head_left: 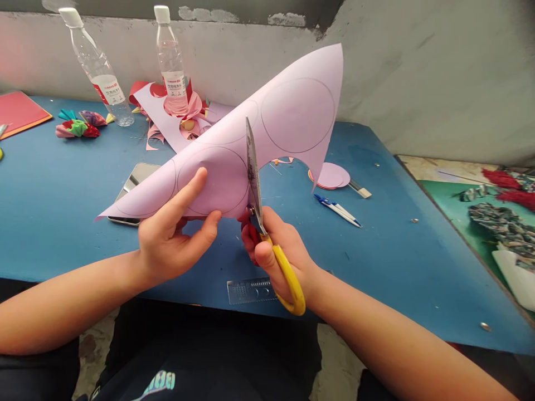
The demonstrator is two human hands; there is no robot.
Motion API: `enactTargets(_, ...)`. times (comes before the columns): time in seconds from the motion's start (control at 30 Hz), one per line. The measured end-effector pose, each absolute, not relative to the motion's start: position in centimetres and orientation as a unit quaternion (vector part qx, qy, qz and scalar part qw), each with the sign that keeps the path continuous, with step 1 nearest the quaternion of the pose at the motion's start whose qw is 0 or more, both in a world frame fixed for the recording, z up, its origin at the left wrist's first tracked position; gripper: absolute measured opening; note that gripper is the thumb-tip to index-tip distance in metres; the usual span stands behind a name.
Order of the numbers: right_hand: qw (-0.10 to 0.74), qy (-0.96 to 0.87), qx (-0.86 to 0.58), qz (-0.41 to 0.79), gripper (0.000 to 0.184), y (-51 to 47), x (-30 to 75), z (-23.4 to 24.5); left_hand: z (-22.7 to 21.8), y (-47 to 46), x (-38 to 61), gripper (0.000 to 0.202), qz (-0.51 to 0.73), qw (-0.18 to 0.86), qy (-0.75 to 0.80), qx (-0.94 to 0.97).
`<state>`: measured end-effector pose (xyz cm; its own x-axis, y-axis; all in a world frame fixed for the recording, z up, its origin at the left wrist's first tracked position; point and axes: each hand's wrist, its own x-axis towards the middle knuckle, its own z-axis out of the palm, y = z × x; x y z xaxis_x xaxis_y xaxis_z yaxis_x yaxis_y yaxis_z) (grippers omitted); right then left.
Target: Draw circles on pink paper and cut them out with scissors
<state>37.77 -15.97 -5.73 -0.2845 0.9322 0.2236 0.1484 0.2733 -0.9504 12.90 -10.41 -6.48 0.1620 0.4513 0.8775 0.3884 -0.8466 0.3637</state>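
The left fingers [196,186] grasp the lower edge of a lilac sheet [296,117] marked with circles, index finger and thumb on its near face; the sheet rises above them and spreads to both sides, over the bench [401,267]. The right fingers [270,256] are wrapped around the handles of yellow-handled scissors [288,278], one blade in front of the paper, the other apparently behind it. A clear ruler [246,291] lies below the right fingers; a pen [338,210] and paper discs [332,175] lie beyond, rightward. A phone [131,186] lies left of the left fingers.
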Motion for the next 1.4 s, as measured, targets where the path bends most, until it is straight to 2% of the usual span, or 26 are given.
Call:
enactTargets(0.37,0.440,-0.673,-0.407,0.434,0.091,-15.9,37.8,-5.5,-6.9,-10.8,13.3,0.070,0.607,0.072,0.309,0.729)
enactTargets(0.6,0.440,-0.688,-0.400,0.415,0.084,-15.8,38.1,-5.5,-6.7,-10.4,13.2,0.077,0.623,0.102,0.270,0.728)
enactTargets(1.4,0.431,-0.703,-0.401,0.399,0.085,-15.9,38.6,-5.2,-7.4,-9.1,13.0,0.078,0.636,0.076,0.240,0.729)
